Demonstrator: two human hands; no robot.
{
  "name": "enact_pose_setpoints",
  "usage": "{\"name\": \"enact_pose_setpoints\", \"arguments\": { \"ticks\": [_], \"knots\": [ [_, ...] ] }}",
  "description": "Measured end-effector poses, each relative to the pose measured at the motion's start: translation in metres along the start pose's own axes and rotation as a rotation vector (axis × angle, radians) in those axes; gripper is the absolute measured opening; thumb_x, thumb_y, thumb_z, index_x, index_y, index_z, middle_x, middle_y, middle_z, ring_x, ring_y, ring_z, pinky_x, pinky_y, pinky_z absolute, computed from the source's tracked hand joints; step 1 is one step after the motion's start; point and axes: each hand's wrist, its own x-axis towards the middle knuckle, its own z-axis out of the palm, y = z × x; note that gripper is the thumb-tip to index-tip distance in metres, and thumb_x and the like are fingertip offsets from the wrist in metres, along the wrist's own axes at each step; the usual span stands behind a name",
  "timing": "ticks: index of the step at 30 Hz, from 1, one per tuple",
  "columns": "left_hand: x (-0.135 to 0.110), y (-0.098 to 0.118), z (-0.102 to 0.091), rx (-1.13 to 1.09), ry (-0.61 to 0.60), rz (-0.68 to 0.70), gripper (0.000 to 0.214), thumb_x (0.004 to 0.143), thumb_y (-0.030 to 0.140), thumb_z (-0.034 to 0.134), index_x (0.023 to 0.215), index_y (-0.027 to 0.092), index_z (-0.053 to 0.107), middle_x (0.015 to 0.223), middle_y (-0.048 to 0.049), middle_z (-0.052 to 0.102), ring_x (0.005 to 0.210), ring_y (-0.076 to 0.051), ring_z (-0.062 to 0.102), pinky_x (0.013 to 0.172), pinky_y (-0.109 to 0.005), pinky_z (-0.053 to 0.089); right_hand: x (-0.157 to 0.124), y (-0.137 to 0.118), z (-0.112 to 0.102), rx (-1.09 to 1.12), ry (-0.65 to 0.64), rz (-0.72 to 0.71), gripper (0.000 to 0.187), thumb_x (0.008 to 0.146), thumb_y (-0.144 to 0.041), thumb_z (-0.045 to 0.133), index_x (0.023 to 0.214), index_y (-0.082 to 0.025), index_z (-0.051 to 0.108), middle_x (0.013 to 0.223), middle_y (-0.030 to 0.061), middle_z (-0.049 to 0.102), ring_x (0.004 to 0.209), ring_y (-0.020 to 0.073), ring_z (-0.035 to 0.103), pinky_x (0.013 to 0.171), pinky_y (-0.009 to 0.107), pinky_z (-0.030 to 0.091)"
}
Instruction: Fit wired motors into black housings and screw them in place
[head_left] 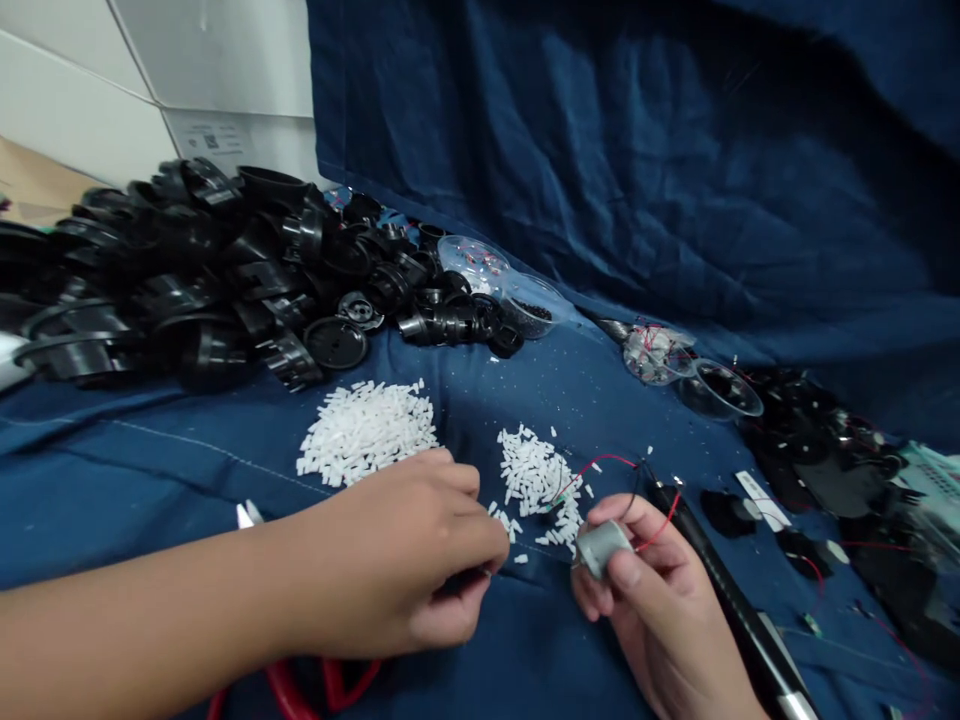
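My right hand (660, 590) grips a small silver motor (602, 546) between thumb and fingers; red and black wires (611, 465) run from it. My left hand (397, 560) lies on the blue cloth (150, 470) just left of the motor, fingers curled in a pinch on something too small to make out. Between and behind the hands lies a small pile of white plastic bits (536, 480). A bigger pile of the same bits (367, 430) sits further left.
A heap of black plastic housings (195, 280) fills the back left. Clear cups (525, 300) and a bowl (720, 390) stand behind. A black tool (720, 580) lies by my right hand, red handles (322, 690) under my left wrist, and black wired parts (825, 440) on the right.
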Motion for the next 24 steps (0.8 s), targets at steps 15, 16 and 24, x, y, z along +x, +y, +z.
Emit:
{"name": "enact_pose_setpoints", "arguments": {
  "ticks": [15, 16, 24],
  "knots": [
    [-0.004, -0.001, 0.011, -0.085, -0.149, -0.023, 0.015, 0.085, 0.019, 0.08, 0.082, 0.023, 0.066, 0.077, 0.0042, 0.07, 0.077, -0.019, 0.059, 0.072, -0.04, 0.036, 0.0, 0.027, 0.017, -0.487, -0.228, -0.196, 0.034, 0.081, -0.028, 0.091, 0.108, -0.031, 0.071, 0.07, -0.0053, 0.063, 0.056, 0.0107, 0.053, 0.051, 0.02, 0.045],
    [-0.004, -0.001, 0.011, -0.075, -0.148, -0.024, 0.015, 0.085, 0.019, 0.08, 0.082, 0.023, 0.066, 0.076, 0.0041, 0.07, 0.077, -0.02, 0.059, 0.071, -0.04, 0.036, 0.0, 0.027, 0.016, -0.541, -0.214, -0.23, 0.034, 0.081, -0.029, 0.091, 0.108, -0.031, 0.072, 0.071, -0.0049, 0.064, 0.056, 0.0112, 0.055, 0.051, 0.02, 0.046],
    [-0.004, -0.003, 0.014, -0.068, -0.141, -0.045, 0.016, 0.082, 0.02, 0.08, 0.078, 0.023, 0.065, 0.074, 0.0028, 0.067, 0.076, -0.02, 0.058, 0.07, -0.039, 0.038, 0.003, 0.023, 0.023, -0.637, -0.244, -0.403, 0.031, 0.088, -0.038, 0.089, 0.111, -0.03, 0.07, 0.067, -0.0055, 0.069, 0.048, 0.0109, 0.058, 0.044, 0.019, 0.048]
  ]
}}
